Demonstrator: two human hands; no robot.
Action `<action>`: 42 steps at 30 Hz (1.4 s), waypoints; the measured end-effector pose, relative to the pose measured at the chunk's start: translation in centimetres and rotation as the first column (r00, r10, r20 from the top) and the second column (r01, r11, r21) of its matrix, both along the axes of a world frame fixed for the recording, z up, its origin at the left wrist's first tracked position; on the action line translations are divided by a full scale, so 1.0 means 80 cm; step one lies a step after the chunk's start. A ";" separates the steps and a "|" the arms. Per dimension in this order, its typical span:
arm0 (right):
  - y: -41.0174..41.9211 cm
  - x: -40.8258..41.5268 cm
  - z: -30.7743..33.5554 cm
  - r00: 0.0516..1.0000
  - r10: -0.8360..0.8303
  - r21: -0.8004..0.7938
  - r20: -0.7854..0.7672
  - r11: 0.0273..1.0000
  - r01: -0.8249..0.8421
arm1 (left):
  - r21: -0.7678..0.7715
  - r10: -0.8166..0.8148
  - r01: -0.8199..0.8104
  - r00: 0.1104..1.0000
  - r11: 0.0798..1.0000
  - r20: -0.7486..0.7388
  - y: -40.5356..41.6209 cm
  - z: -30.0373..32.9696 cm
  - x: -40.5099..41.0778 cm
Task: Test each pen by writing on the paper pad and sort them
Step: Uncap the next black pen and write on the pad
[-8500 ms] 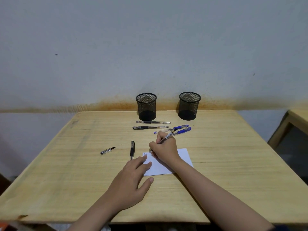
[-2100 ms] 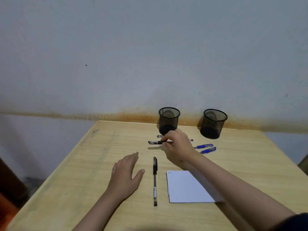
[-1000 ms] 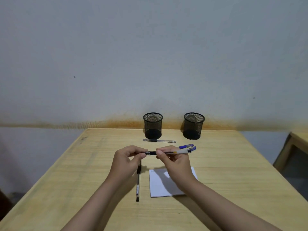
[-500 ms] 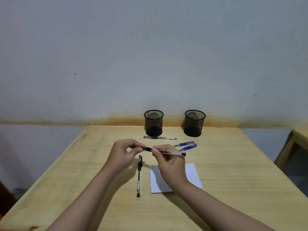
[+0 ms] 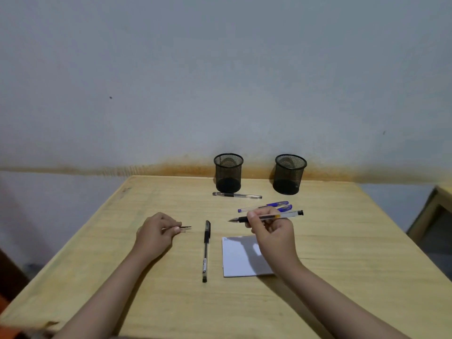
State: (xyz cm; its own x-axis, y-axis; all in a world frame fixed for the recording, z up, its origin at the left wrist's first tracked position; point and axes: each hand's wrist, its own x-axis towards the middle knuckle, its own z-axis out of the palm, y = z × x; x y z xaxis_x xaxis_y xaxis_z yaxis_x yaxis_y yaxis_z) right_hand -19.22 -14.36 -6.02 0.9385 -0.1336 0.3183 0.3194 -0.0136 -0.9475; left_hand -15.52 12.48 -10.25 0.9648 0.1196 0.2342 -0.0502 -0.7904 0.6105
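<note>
My right hand [image 5: 271,231] grips an uncapped clear pen [image 5: 288,215] with its tip pointing left, held above the white paper pad [image 5: 241,263]. My left hand [image 5: 155,232] pinches the pen's cap [image 5: 184,227] low over the table, off to the left. A capped black pen [image 5: 206,250] lies lengthwise between my hands. Two blue pens [image 5: 265,206] lie behind my right hand, partly hidden by it. Another black pen [image 5: 236,195] lies in front of the left mesh cup [image 5: 228,172]. The right mesh cup [image 5: 289,173] stands near the wall.
The wooden table [image 5: 342,241] reaches to a grey wall with a rusty stain along its base. Another piece of wooden furniture [image 5: 433,216] stands at the right edge. The floor drops away on the left.
My hands pulled apart: the cap came off the pen and went left in my left hand. My right hand kept the pen and moved right, over the pad.
</note>
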 end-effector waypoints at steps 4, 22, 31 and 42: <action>-0.005 0.001 -0.007 0.997 -0.011 -0.026 -0.070 1.000 0.009 | 0.022 0.017 -0.017 1.000 1.000 0.015 -0.004 -0.004 0.003; -0.003 0.034 -0.037 0.972 0.000 -0.227 -0.236 0.972 -0.055 | 0.193 -0.362 0.338 0.926 0.921 0.106 -0.119 -0.021 -0.090; 0.006 0.053 -0.021 0.881 0.166 -0.035 -0.443 0.979 -0.202 | 0.100 -0.352 0.341 0.928 0.935 0.125 -0.121 -0.027 -0.087; 0.015 0.054 -0.037 0.967 0.063 -0.210 -0.247 0.971 -0.117 | 0.105 -0.364 0.352 0.921 0.930 0.140 -0.122 -0.028 -0.087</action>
State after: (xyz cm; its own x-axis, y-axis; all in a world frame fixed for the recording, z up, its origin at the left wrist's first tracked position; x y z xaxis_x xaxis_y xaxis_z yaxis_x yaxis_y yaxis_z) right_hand -14.93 -13.14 -8.96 0.9952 0.0038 0.0978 0.0964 -0.2130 -0.9723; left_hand -22.45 2.74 -12.50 0.8909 -0.2515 0.3783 -0.4275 -0.7458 0.5109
